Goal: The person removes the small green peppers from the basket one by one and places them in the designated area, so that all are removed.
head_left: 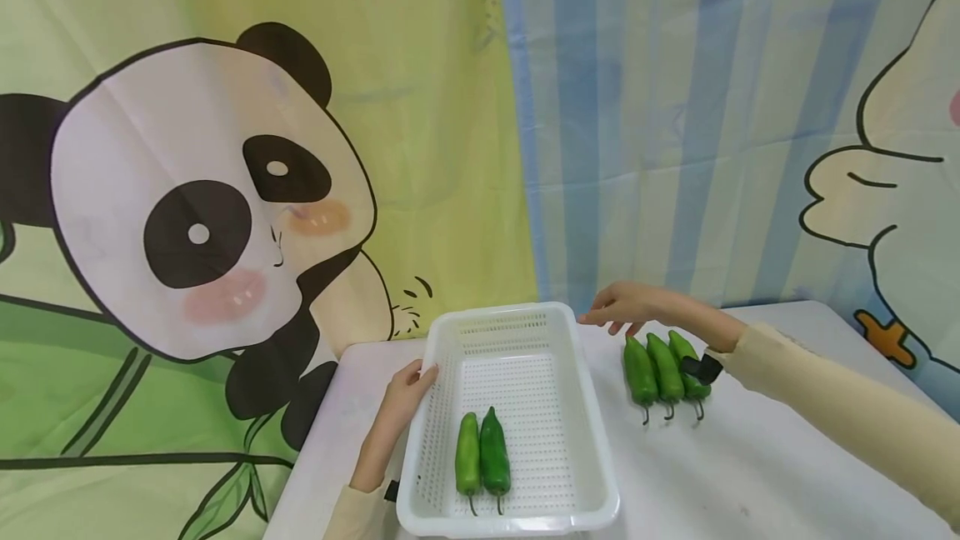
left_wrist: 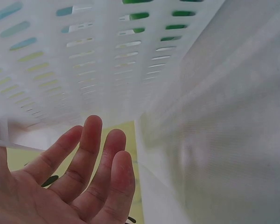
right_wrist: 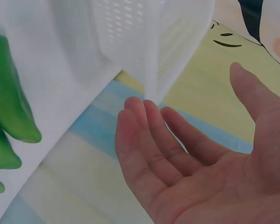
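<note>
A white perforated plastic basket (head_left: 517,394) stands on the table, with two green peppers (head_left: 481,455) lying side by side in its near left part. My left hand (head_left: 405,394) holds the basket's left rim, thumb over the edge. Its fingers (left_wrist: 90,140) extend along the outer wall in the left wrist view. Beside the far right corner, my right hand (head_left: 626,307) has extended fingers and an empty palm (right_wrist: 214,186). Whether its fingertips touch the basket, I cannot tell. Three green peppers (head_left: 660,369) lie in a row just below my right hand, the rightmost partly behind the wrist strap.
The table (head_left: 720,473) has a white cover. Behind it hangs a printed curtain (head_left: 450,148) with a panda on the left and blue stripes on the right. A dark strap (head_left: 702,369) circles the right wrist.
</note>
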